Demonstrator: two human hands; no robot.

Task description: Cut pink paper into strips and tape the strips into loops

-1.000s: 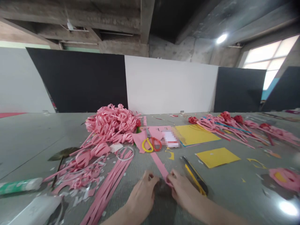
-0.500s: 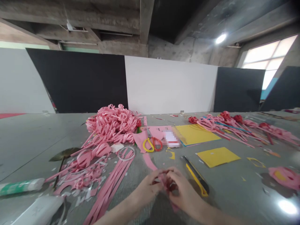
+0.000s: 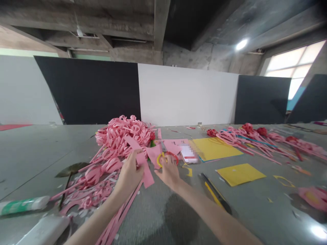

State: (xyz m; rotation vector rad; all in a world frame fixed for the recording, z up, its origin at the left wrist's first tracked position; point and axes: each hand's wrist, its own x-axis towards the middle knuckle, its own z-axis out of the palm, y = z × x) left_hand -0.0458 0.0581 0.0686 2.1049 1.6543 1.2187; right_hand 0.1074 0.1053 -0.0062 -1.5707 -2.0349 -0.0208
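Note:
My left hand (image 3: 131, 172) is closed on a strip of pink paper (image 3: 146, 172), which sticks out above and below the fingers. Just to the right, my right hand (image 3: 169, 172) has its fingertips on the handles of the scissors (image 3: 163, 147), one loop yellow and one red. The scissors lie flat with their blades pointing away from me, over a piece of pink paper (image 3: 152, 154). Part of the handles is hidden under the fingers. A phone (image 3: 188, 153) lies just beyond the right hand.
A heap of looped pink paper (image 3: 125, 132) stands at the back left, long pink strips (image 3: 116, 221) in front. A utility knife (image 3: 216, 192) and yellow paper (image 3: 240, 174) lie to the right. A white-and-green tube (image 3: 24, 205) is at the left edge. Panels (image 3: 187, 95) stand behind.
My hands were together near the front, working a small pink piece. They have since parted and moved forward and left, the left now with a pink strip, the right at the scissors.

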